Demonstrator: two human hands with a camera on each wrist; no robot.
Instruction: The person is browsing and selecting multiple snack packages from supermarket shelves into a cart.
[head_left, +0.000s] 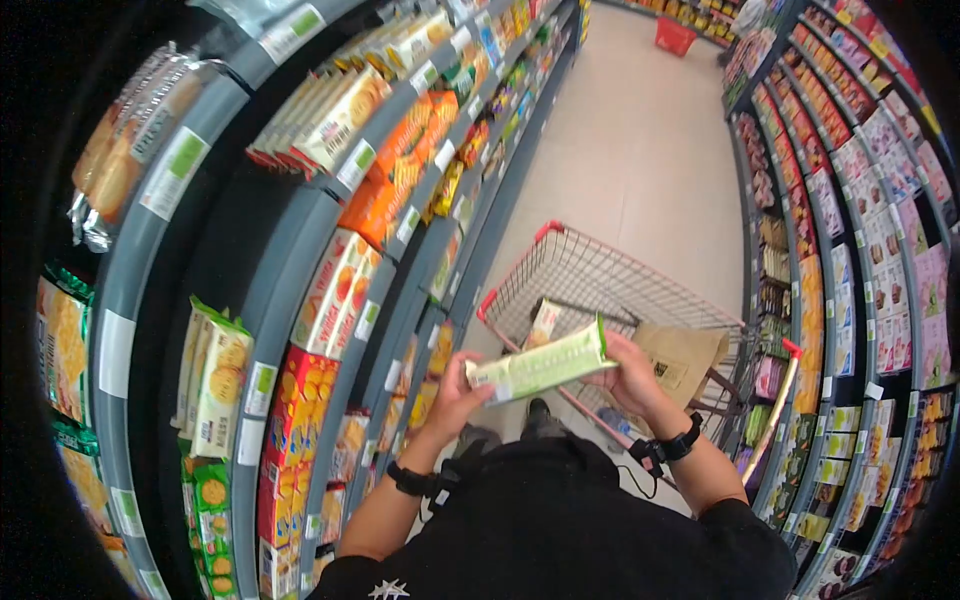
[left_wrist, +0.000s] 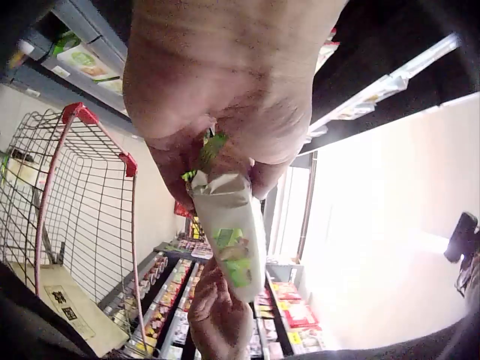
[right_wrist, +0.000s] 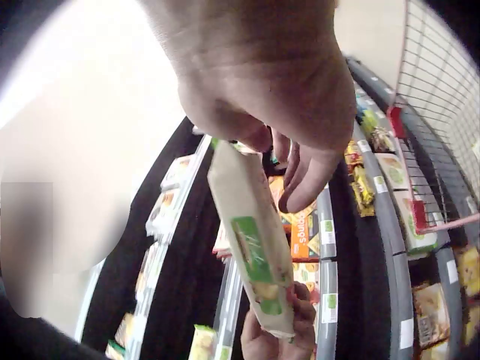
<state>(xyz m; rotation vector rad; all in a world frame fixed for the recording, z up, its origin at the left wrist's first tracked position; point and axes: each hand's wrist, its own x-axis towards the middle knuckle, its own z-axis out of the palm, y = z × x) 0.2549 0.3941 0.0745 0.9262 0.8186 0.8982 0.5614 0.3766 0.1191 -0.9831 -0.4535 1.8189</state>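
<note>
A pale green and white biscuit packet (head_left: 540, 368) is held between both hands in front of the body, long side across. The left hand (head_left: 455, 400) grips its left end, with the thumb on the near face. At the green-edged right end, the right hand (head_left: 632, 372) holds the packet with its fingers behind. Seen from the left wrist, the packet (left_wrist: 232, 236) has its crimped end between thumb and fingers. In the right wrist view a green label shows along the packet's narrow side (right_wrist: 255, 247).
A wire shopping cart (head_left: 600, 270) with red corners stands ahead, holding a brown paper bag (head_left: 680, 365) and a small box (head_left: 545, 322). Biscuit shelves (head_left: 290, 260) rise close on the left, with similar packets (head_left: 215, 375). More shelves (head_left: 850, 280) line the right. A red basket (head_left: 675, 37) sits far down the aisle.
</note>
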